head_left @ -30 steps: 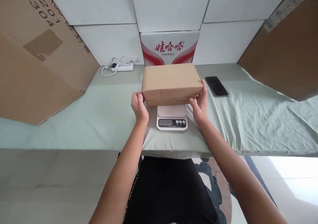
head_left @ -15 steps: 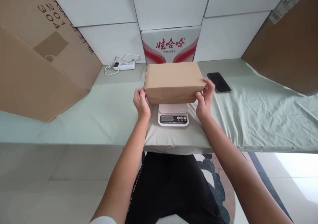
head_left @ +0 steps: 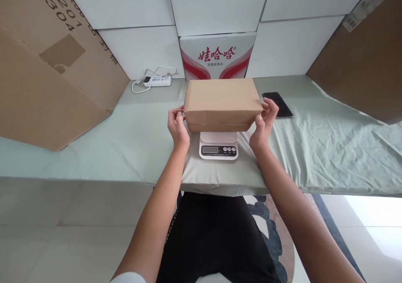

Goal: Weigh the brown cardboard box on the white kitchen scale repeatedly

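White wall panels and big cardboard sheets are framing the green-clothed desk, where the brown box is resting on the kitchen scale, left hand and right hand flanking it, fingers loosening, seemingly letting go for a reading.

Cardboard box on scale, hands alongside
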`<state>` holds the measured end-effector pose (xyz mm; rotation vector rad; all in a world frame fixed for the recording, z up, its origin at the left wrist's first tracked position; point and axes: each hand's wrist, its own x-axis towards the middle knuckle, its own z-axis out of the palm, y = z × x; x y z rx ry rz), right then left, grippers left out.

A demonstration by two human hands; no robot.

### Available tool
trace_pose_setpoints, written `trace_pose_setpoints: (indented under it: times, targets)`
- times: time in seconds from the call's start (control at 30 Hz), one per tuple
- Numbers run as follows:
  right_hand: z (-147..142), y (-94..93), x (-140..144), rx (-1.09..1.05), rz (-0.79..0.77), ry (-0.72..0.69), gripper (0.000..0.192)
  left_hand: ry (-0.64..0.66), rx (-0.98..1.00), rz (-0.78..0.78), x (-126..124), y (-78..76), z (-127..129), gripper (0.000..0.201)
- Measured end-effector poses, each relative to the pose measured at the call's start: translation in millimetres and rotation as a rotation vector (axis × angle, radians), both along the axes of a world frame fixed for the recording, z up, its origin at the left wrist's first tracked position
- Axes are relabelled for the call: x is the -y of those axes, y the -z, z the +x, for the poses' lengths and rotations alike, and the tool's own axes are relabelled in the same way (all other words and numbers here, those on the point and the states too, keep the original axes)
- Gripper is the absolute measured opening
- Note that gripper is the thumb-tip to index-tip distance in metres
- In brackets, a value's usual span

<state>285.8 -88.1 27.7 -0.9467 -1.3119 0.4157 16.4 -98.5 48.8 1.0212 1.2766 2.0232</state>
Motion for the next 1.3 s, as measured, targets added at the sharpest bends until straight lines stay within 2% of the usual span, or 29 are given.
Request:
trace_pose_setpoints:
  times: [0.17, 0.37, 0.5, 0.6, 0.7, 0.8, 0.87, 0.97, 1.1, 1.17, 1.3]
  targets:
    - [6, -1.2, -4, -0.016, -0.051, 0.009, 0.093, -0.005, 0.013, -0.011, 0, -1.8, 0, 0.035]
    - [7, 5.8, -9, -0.002, -0.055, 0.014, 0.084, 0.005, -0.029, -0.036, -1, 1.4, -1, 0.033]
    - [3, -2.9, -1, 0.027, -0.034, -0.035, 0.078, 0.046, -0.065, -0.056, 2, 3.1, 3, 0.034]
    - [4, -15.8, -1, 0.067, -0.002, -0.035, 0.08, 0.081, -0.057, -0.02, -1, -3.3, 4, 0.04]
    - [7, -29.1, -19, 0.097, 0.019, -0.063, 0.086, 0.186, -0.057, 0.047, -17, -14.2, 1, 0.048]
    - [8, -32.5, -53, 0.114, 0.001, -0.123, 0.093, 0.325, -0.046, 0.078, -50, -16.5, -3, 0.062]
    - [6, -24.8, -77, 0.111, -0.016, -0.155, 0.099, 0.37, -0.02, 0.039, -73, -7.7, -3, 0.072]
    - [3, -2.9, -103, 0.077, -0.043, -0.161, 0.108, 0.358, 0.025, -0.045, -100, 16.7, 0, 0.081]
    - [7, 20.1, -113, 0.064, -0.082, -0.16, 0.108, 0.318, 0.043, -0.081, -112, 43.9, 4, 0.08]
    - [11, 23.9, -112, 0.067, -0.096, -0.164, 0.107, 0.316, 0.049, -0.093, -110, 48.8, 6, 0.08]
    - [14, 25.1, -110, 0.055, -0.118, -0.158, 0.104, 0.344, 0.044, -0.125, -105, 49.0, 8, 0.082]
